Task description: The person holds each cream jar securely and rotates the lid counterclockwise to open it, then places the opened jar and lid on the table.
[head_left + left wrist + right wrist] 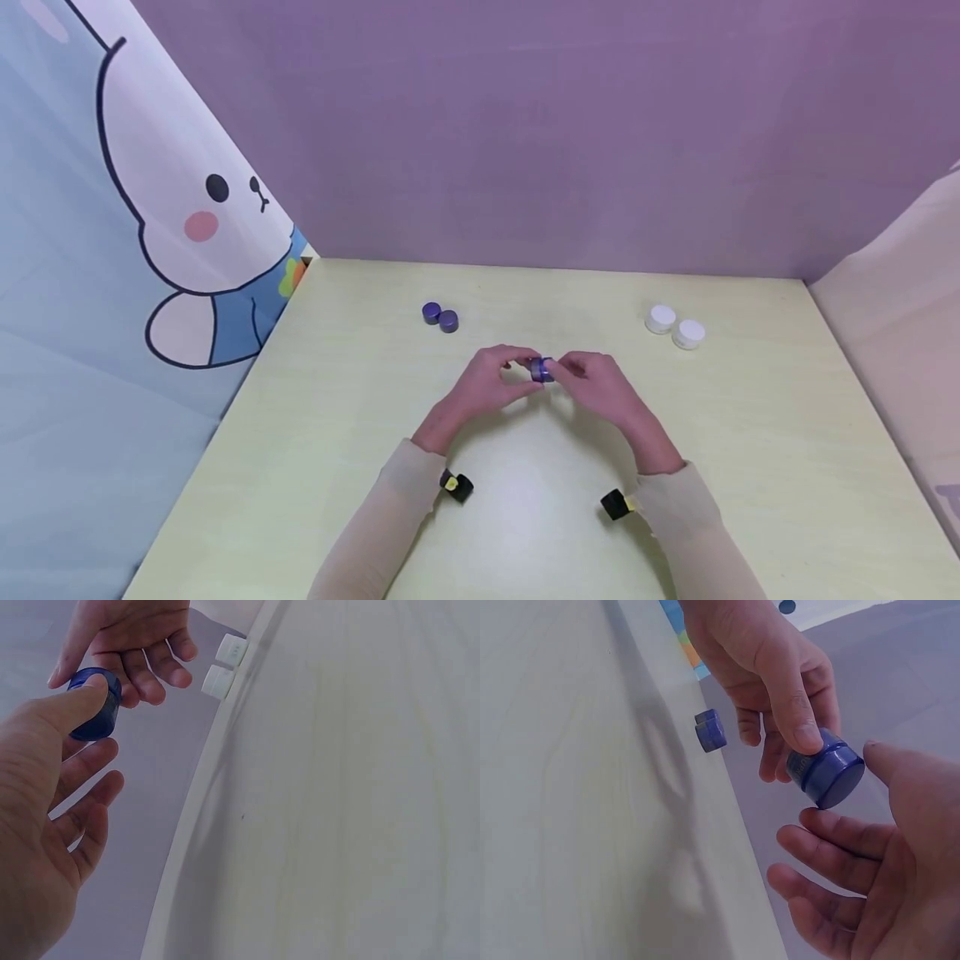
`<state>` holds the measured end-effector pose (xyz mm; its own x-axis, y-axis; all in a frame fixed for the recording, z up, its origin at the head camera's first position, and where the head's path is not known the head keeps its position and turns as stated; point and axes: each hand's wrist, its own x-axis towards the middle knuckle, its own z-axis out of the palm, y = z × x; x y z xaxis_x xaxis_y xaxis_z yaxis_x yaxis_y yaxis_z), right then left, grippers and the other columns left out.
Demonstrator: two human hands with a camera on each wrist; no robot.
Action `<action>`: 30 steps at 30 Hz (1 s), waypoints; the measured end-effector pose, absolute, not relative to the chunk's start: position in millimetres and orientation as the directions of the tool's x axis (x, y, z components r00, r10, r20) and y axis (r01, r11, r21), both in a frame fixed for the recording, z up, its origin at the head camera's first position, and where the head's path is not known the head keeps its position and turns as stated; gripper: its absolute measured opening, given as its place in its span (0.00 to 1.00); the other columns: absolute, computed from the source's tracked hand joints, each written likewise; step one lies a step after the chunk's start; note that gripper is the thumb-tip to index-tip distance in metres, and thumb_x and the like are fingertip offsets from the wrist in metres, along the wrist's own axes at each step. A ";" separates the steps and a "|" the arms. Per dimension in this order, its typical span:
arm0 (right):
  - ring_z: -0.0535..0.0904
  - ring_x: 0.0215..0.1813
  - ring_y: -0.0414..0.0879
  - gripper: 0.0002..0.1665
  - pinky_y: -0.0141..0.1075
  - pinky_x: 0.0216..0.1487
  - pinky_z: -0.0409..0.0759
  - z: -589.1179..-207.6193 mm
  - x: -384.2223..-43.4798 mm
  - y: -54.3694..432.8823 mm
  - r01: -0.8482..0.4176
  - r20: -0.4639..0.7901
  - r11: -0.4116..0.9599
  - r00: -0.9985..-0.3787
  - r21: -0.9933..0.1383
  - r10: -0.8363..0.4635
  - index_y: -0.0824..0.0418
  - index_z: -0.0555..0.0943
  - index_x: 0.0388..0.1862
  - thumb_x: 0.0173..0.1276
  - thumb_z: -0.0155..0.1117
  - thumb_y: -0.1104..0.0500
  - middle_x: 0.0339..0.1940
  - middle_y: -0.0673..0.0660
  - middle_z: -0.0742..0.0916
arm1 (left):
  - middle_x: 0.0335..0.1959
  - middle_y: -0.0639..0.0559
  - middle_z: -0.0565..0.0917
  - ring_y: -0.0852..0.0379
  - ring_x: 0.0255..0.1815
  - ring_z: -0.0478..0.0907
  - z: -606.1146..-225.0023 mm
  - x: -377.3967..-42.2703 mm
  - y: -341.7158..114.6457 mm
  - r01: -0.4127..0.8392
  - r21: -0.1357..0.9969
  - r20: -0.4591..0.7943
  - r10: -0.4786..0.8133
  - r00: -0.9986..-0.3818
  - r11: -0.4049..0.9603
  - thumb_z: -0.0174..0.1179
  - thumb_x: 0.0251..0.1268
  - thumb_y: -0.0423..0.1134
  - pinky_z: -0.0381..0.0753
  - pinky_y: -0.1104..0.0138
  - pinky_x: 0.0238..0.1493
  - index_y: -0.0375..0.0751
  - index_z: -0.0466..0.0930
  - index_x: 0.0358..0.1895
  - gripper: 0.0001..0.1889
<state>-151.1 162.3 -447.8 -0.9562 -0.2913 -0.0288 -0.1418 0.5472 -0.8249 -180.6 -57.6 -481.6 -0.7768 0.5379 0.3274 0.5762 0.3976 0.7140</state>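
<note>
Between both hands, a small blue jar (542, 369) with a lettered side is held tilted sideways above the table. My left hand (491, 381) grips it by its lettered body, thumb laid along the side, as the right wrist view shows. My right hand (596, 387) pinches the smooth lid (834, 776) at its rim with thumb and index fingertip. The other fingers of the right hand are spread loosely beside the jar. In the left wrist view, the left thumb covers part of the jar.
Two similar blue-purple jars (440, 317) stand side by side at the back left of the pale table (337, 500). Two white jars (675, 327) are at the back right. A purple cloth (525, 150) hangs behind the table, with a rabbit-print cloth (187, 208) at left.
</note>
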 end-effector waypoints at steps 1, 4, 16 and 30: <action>0.79 0.33 0.47 0.27 0.41 0.33 0.78 -447.9 -151.2 162.0 -0.143 -0.028 0.541 -0.955 -0.829 -0.295 0.60 0.84 0.42 0.70 0.57 0.37 0.35 0.57 0.87 | 0.42 0.64 0.84 0.59 0.44 0.81 -481.6 -180.2 -57.7 0.572 0.718 0.322 0.539 -0.778 0.397 0.70 0.57 0.50 0.77 0.64 0.45 0.49 0.83 0.53 0.21; 0.81 0.37 0.47 0.23 0.41 0.37 0.79 -447.6 -151.6 161.2 -0.158 -0.013 0.522 -0.951 -0.838 -0.309 0.60 0.84 0.44 0.69 0.62 0.42 0.38 0.55 0.87 | 0.42 0.65 0.84 0.59 0.44 0.81 -480.8 -179.1 -58.0 0.562 0.727 0.312 0.539 -0.783 0.394 0.70 0.57 0.50 0.77 0.62 0.46 0.49 0.83 0.53 0.20; 0.83 0.42 0.51 0.19 0.45 0.42 0.81 -447.6 -154.1 163.9 -0.278 0.119 0.409 -0.920 -0.869 -0.372 0.60 0.81 0.50 0.59 0.74 0.61 0.42 0.54 0.87 | 0.42 0.64 0.84 0.61 0.43 0.81 -481.8 -180.2 -59.1 0.568 0.721 0.322 0.533 -0.782 0.397 0.71 0.57 0.49 0.77 0.64 0.45 0.49 0.83 0.53 0.20; 0.82 0.45 0.51 0.26 0.44 0.43 0.80 -447.4 -153.9 166.1 -0.235 0.097 0.435 -0.944 -0.869 -0.316 0.63 0.76 0.58 0.64 0.71 0.56 0.48 0.57 0.85 | 0.43 0.62 0.84 0.59 0.44 0.81 -480.2 -180.9 -59.0 0.567 0.723 0.323 0.533 -0.782 0.395 0.70 0.57 0.50 0.77 0.65 0.44 0.48 0.83 0.53 0.22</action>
